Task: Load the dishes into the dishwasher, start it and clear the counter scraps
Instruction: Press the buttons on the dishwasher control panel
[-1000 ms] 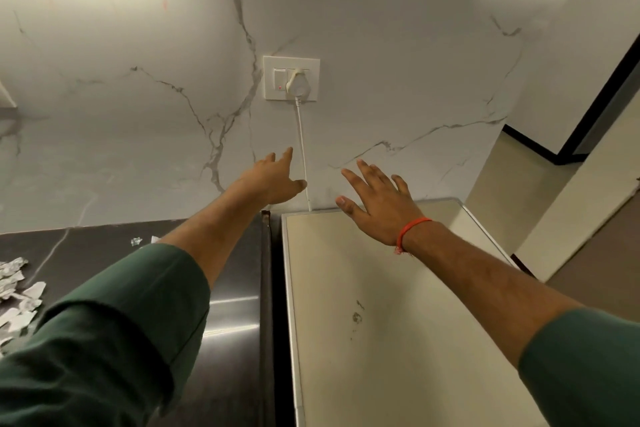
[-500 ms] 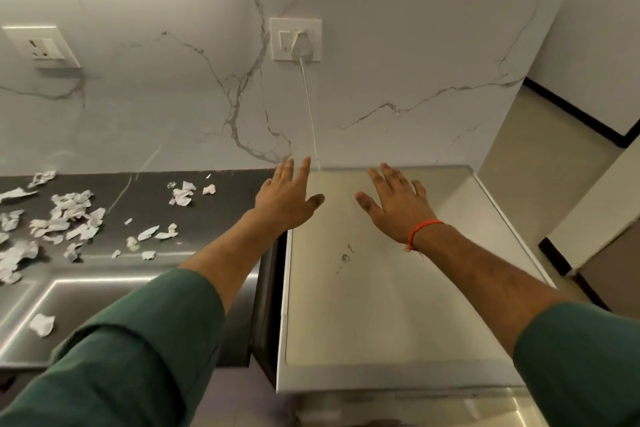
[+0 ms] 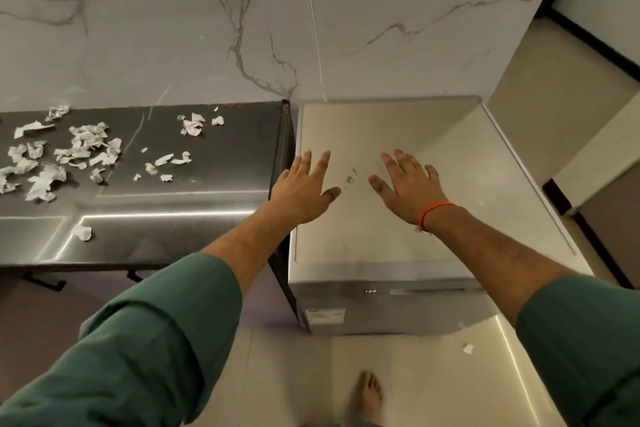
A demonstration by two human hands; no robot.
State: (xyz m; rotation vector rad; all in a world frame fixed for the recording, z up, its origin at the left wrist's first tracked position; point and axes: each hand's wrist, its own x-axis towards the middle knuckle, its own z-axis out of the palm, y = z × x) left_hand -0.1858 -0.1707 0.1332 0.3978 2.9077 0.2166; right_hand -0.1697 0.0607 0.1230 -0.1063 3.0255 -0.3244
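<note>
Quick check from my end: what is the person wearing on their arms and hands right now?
Both arms have dark green sleeves pushed up, the left sleeve and the right sleeve, leaving the forearms bare. The right wrist carries a thin orange-red thread band. The left hand and right hand are bare: no gloves or rings visible.

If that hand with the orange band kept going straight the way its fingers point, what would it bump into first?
Probably the marble wall behind the dishwasher. The right hand hovers open over the dishwasher's bare top, fingers aimed up and slightly left. Its height above the top is unclear.
</note>
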